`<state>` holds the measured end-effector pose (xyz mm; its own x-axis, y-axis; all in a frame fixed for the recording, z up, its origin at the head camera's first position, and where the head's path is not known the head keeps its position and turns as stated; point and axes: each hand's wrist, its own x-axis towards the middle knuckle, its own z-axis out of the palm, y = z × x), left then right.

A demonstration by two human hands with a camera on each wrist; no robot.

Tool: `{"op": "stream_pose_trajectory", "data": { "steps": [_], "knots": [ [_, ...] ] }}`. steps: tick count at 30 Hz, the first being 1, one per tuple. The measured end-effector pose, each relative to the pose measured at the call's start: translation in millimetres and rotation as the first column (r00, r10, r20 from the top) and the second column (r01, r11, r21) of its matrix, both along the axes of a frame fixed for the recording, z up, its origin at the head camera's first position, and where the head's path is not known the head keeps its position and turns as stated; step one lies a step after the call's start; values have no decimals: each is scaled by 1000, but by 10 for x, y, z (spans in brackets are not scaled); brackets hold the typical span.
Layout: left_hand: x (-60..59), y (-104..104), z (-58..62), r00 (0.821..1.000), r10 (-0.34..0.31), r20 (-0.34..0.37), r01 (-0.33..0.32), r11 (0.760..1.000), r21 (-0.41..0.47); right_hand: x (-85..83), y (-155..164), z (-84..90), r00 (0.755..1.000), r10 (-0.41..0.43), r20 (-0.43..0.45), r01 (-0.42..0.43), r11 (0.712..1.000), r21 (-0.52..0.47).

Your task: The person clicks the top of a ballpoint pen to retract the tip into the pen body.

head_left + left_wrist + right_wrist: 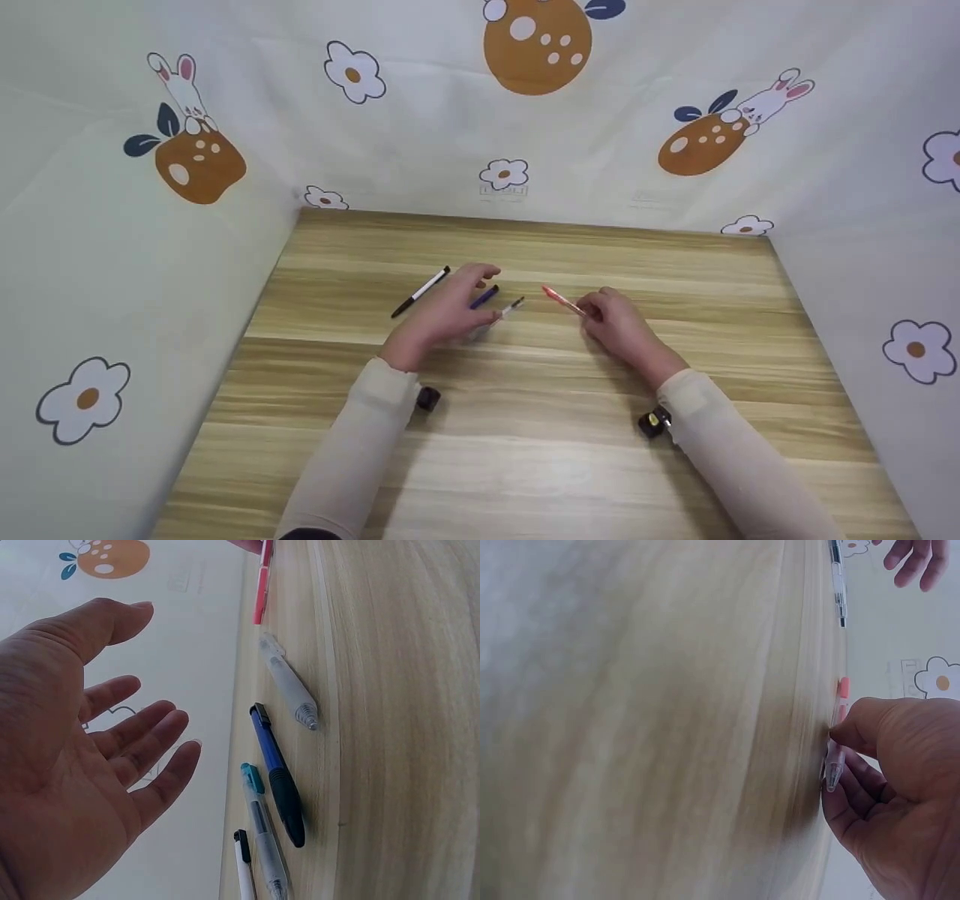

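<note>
Bright even light, soft shadows, blurry wrist close-ups

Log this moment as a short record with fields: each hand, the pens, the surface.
left hand: open, fingers spread, hovering over the pens, holding nothing
right hand: pinches the red pen, which lies on the table
blue pen: lies on the table under the left hand
clear pens: one grey-grip, one with teal clip, beside the blue pen
black-and-white pen: left of the left hand
table: light wood, patterned cloth walls around it
</note>
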<state>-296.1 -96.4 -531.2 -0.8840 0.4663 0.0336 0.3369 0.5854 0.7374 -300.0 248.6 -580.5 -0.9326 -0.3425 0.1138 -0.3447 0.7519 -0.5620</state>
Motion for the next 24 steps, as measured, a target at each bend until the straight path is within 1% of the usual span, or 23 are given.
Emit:
{"op": "stream_pose_trajectory", "data": {
  "steps": [8,15,17,21,24],
  "knots": [
    [-9,20,-5,1000,-12,11,11,1000,15,15,38,-2,1000,-4,9,4,1000,-21],
    [-2,16,14,999,-7,35,6,1000,21,32,81,3,993,-50,103,61,992,-111],
    [-5,14,18,999,-7,39,6,1000,25,33,98,7,992,-61,112,76,988,-136],
    [-9,2,26,999,-9,41,8,1000,12,41,161,32,993,-76,96,90,983,-160],
    [-6,-37,25,1000,-1,20,2,999,-35,45,253,69,994,-88,60,95,986,-138]
  ]
}}
